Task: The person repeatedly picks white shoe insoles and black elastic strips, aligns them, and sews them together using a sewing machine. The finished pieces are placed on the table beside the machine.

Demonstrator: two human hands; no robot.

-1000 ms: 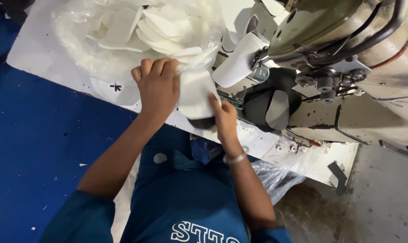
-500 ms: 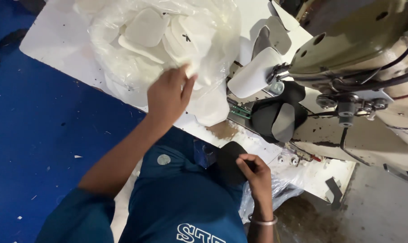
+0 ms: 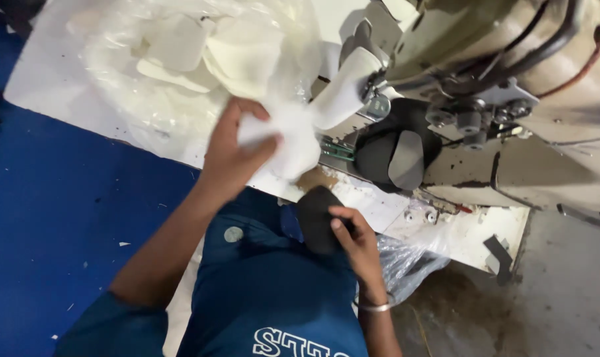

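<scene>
Since half second ago: left hand [image 3: 230, 155] pulled back from clear plastic bag [image 3: 181, 73], now clamped on white fabric piece [image 3: 290, 142]. Right hand [image 3: 353, 238] hardly shifted, low over lap, fingers closed on black fabric piece [image 3: 316, 218]. Hands apart. White piece above table edge [image 3: 62, 99], just beside sewing machine [image 3: 512, 99]. Behind it: bag of white cut pieces on table; dark piece [image 3: 396, 152] under machine head.
</scene>
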